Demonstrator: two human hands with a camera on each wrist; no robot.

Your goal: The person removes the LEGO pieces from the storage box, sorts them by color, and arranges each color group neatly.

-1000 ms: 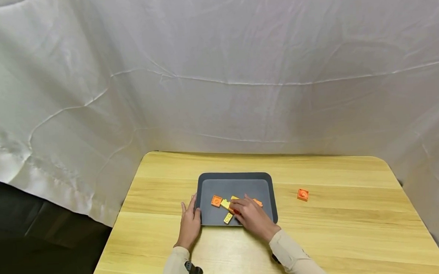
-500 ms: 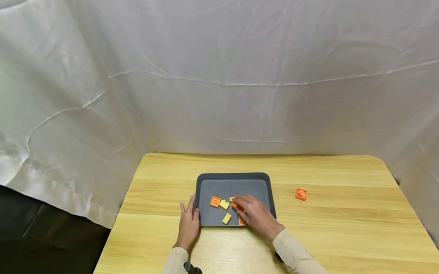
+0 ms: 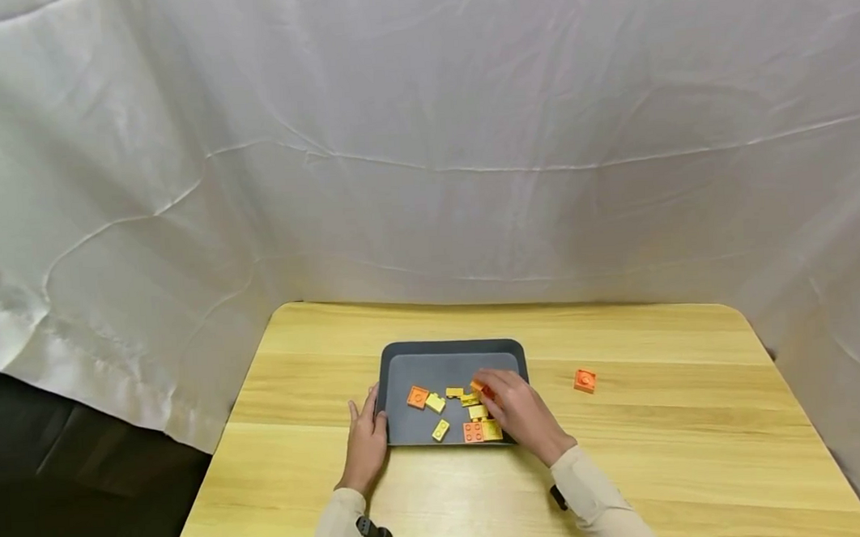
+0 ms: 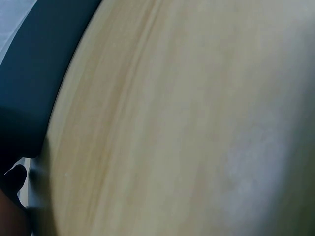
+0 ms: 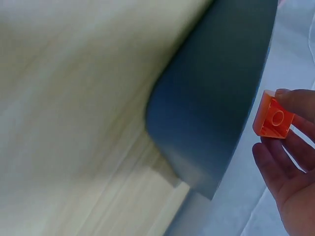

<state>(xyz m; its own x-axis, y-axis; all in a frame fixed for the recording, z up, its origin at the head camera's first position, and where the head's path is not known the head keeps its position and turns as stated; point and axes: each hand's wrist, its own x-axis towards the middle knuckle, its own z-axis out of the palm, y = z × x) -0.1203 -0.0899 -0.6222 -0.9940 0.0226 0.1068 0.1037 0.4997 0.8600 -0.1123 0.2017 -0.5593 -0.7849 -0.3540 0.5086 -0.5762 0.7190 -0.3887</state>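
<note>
My right hand [image 3: 522, 410] is over the right part of a dark grey tray [image 3: 435, 365], pinching an orange toy building brick [image 5: 275, 117] between thumb and fingertips. The right wrist view shows that brick's hollow underside with a round tube. My left hand [image 3: 366, 446] lies at the tray's left edge, fingers straight along the outer side and thumb at the near corner. In the tray are an orange brick [image 3: 418, 396], a yellow brick [image 3: 434, 402], a two-stud yellow brick [image 3: 441, 430], a four-stud orange brick [image 3: 473, 432] and several more yellow ones.
A single orange brick [image 3: 585, 380] lies on the wooden table [image 3: 665, 435], to the right of the tray. Pale cloth [image 3: 471, 218] hangs behind the table and along its sides.
My right hand has moved to the right across the tray and now has an orange brick raised in its fingertips. Bricks it covered now show. The left hand stays at the tray.
</note>
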